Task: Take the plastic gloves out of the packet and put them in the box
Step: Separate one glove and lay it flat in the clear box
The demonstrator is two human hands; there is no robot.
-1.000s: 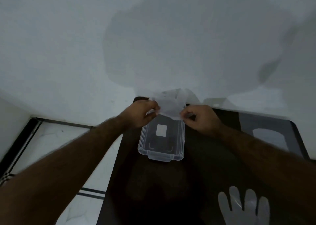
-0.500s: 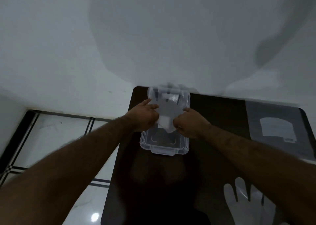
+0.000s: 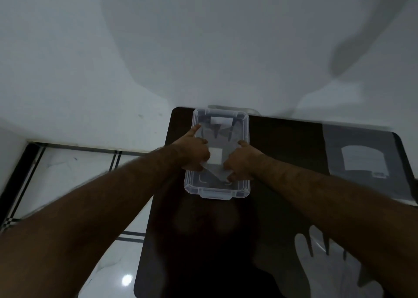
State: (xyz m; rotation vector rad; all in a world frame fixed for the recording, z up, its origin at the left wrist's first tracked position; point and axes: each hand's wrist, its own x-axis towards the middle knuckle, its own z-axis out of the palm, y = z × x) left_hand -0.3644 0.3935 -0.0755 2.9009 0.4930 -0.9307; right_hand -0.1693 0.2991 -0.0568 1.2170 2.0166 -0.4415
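A clear plastic box (image 3: 217,192) stands open at the far left of the dark table (image 3: 282,152). A thin translucent plastic glove (image 3: 218,139) lies spread inside it, fingers towards the far end. My left hand (image 3: 194,155) presses on the glove's left side, index finger stretched forward. My right hand (image 3: 241,162) pinches the glove's near right edge inside the box. Another clear glove (image 3: 321,263) lies flat at the near right of the table, partly under my right forearm. The packet (image 3: 362,159), clear with a pale label, rests at the far right.
A white wall rises just behind the table's far edge. To the left is a light tiled floor (image 3: 74,173) with dark border lines. The table's left edge runs close beside the box.
Both hands have lowered the glove from above the box down into it and spread it flat. The view has tilted, so the box appears nearer the far edge.
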